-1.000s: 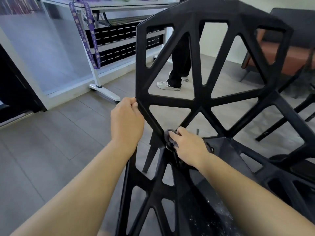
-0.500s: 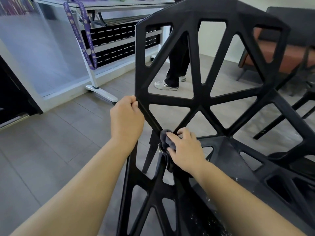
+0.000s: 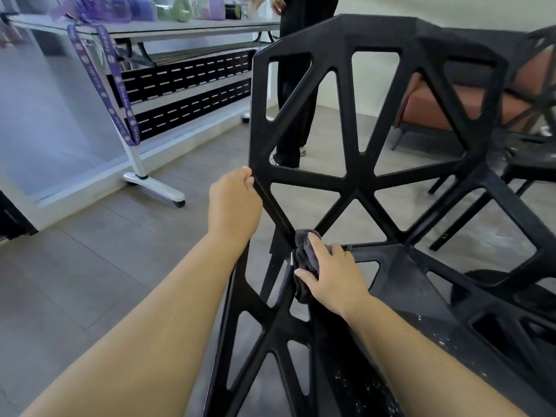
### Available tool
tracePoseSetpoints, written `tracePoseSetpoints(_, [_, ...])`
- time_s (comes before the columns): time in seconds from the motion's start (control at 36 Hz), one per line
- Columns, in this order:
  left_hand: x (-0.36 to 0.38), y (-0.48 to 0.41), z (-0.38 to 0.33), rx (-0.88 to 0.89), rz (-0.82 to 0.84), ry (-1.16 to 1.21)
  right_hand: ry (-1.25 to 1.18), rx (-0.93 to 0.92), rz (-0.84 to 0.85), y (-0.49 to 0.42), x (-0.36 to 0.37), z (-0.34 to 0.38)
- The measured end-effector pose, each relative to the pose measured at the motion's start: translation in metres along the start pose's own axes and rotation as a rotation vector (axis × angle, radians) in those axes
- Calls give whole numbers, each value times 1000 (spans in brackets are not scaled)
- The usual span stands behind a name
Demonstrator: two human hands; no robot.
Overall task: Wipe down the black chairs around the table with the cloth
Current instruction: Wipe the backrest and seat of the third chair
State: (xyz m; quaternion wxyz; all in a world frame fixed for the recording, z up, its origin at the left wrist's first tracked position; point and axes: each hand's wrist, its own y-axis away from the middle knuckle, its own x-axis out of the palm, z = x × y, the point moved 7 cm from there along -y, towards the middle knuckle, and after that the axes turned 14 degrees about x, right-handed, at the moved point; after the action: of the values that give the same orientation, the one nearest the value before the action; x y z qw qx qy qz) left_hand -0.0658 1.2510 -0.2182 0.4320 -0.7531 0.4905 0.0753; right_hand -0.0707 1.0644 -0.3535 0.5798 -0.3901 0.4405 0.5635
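since a second ago the right hand [image 3: 331,273] has slid the cloth [image 3: 305,266] a little up the strut, toward the joint where the chair [image 3: 358,182] back's lower spokes meet the seat, and the view now takes in more of the table [image 3: 180,27] behind. right fingers are curled over the bunched dark cloth, pressing it against the strut just below that joint. left hand [image 3: 233,206] is closed around the back's outer left edge, apparently to brace the frame against the rubbing. pale specks dot the seat surface near the right forearm, so that area looks unwiped, by this view. a second black chair [image 3: 535,85] stands at far right, untouched as far as can be seen. a standing person's dark trousers [image 3: 293,94] show through the openwork. purple lanyards [image 3: 117,85] hang off the table edge.
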Motion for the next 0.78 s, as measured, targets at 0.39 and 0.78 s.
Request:
tracePoseSetpoints(0.39, [6, -4, 2, -9, 61, 13, -205, -43, -74, 12, -38, 23])
tracePoseSetpoints(0.78, [-18, 77, 6, -60, 131, 107, -454, -142, -213, -1, -104, 82])
